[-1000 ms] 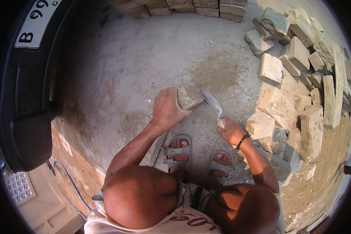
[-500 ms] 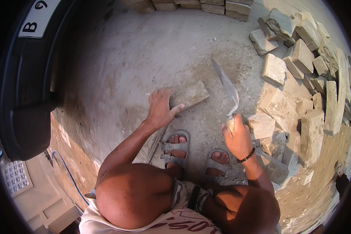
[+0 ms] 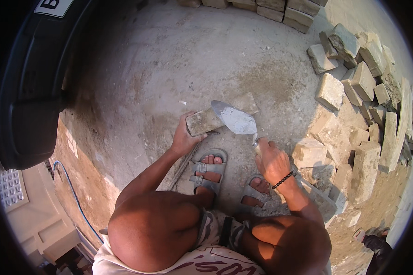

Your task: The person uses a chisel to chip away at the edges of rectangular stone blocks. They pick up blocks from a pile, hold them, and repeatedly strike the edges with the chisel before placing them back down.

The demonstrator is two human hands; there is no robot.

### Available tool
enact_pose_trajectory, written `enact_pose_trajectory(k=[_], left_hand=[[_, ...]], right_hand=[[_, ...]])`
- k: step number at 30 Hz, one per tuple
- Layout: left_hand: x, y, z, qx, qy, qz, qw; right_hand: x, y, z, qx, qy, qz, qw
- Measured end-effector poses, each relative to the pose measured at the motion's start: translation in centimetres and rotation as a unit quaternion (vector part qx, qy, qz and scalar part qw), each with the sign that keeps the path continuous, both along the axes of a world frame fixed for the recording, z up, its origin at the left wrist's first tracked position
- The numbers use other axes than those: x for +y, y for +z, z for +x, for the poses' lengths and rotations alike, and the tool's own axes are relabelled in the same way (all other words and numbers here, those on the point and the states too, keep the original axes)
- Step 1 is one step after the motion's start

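A long, dusty, pale brown brick (image 3: pixel 203 123) lies across the ground ahead of my feet, its right end rising slightly away from me. My left hand (image 3: pixel 183 137) is closed round its left end, thumb on the near side and fingers mostly hidden behind it. In my right hand (image 3: pixel 274 162) is the handle of a pointing trowel (image 3: pixel 237 121). The trowel's blade, smeared with whitish grey, points left over the middle of the brick. Whether the blade touches the brick I cannot tell. Just below the brick, a dark thin thing shows on the ground.
Loose bricks and rubble (image 3: pixel 363 82) are heaped to the right, beside my right arm. Stacked bricks (image 3: pixel 298 18) stand at the far edge. A dark vehicle bumper (image 3: pixel 30 101) takes up the left. A blue hose (image 3: pixel 71 195) runs at lower left; a dark-clothed person (image 3: pixel 378 247) is at lower right.
My left hand has gone from lying spread at the brick to gripping its left end. The trowel has swung left and down, from pointing away beside the brick to lying over it.
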State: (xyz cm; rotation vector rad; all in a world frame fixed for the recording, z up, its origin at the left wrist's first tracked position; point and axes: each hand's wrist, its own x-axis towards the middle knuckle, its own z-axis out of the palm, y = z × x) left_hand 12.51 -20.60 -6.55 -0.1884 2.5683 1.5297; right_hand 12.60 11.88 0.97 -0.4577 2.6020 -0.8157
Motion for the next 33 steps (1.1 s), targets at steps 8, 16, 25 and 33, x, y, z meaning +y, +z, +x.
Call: enact_pose_trajectory(k=[8, 16, 25, 33], left_hand=[[2.0, 3.9, -1.5, 0.027, -0.023, -0.058, 0.998], [3.5, 6.4, -2.4, 0.054, -0.06, -0.121, 0.989], [5.5, 8.9, -5.1, 0.086, -0.049, -0.11, 0.989], [6.3, 8.9, -5.0, 0.086, -0.041, -0.103, 0.99]], right_hand=[[-1.7, 0.7, 1.6, 0.017, 0.057, 0.009, 0.998], [-1.4, 5.0, -2.8, -0.015, -0.129, -0.107, 0.986], [3.3, -0.8, -4.3, -0.038, -0.136, -0.009, 0.99], [1.9, 1.3, -3.6, -0.075, -0.091, -0.013, 0.993]])
